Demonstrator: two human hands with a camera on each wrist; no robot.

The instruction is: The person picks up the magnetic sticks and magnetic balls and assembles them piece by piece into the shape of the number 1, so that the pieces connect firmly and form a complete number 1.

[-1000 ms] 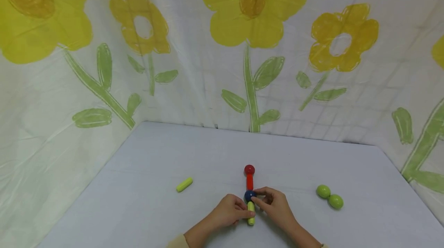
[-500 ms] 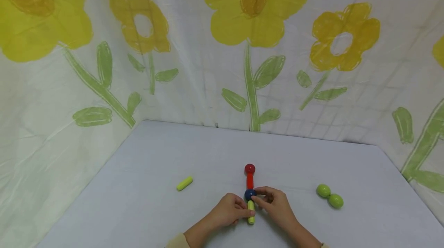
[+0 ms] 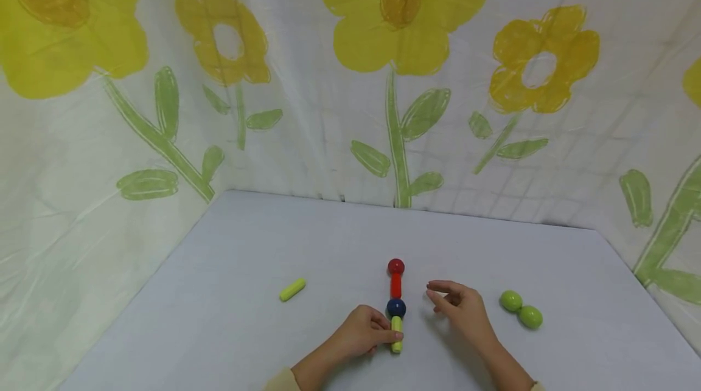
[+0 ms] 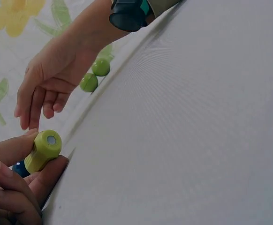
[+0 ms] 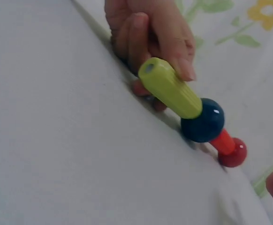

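My left hand (image 3: 364, 331) pinches a yellow-green magnetic rod (image 3: 397, 335) between thumb and fingers. The rod's far end meets a dark blue ball (image 3: 397, 307). Beyond that ball a red rod (image 3: 396, 286) runs straight on to a red ball (image 3: 396, 266), all in one line. In the right wrist view the same chain shows from its near end, with a grey metal disc in the tip of the yellow-green rod (image 5: 171, 89). My right hand (image 3: 462, 312) hovers to the right of the blue ball, fingers loosely bent and holding nothing.
Two light green balls (image 3: 521, 309) sit together on the right of the white table (image 3: 219, 342). Another yellow-green rod (image 3: 292, 289) lies on the left. Behind the table hangs a white cloth (image 3: 306, 135) printed with yellow flowers.
My right hand has let go of the blue ball and moved away to the right. The left hand keeps its pinch on the yellow-green rod, and the chain stays in place.
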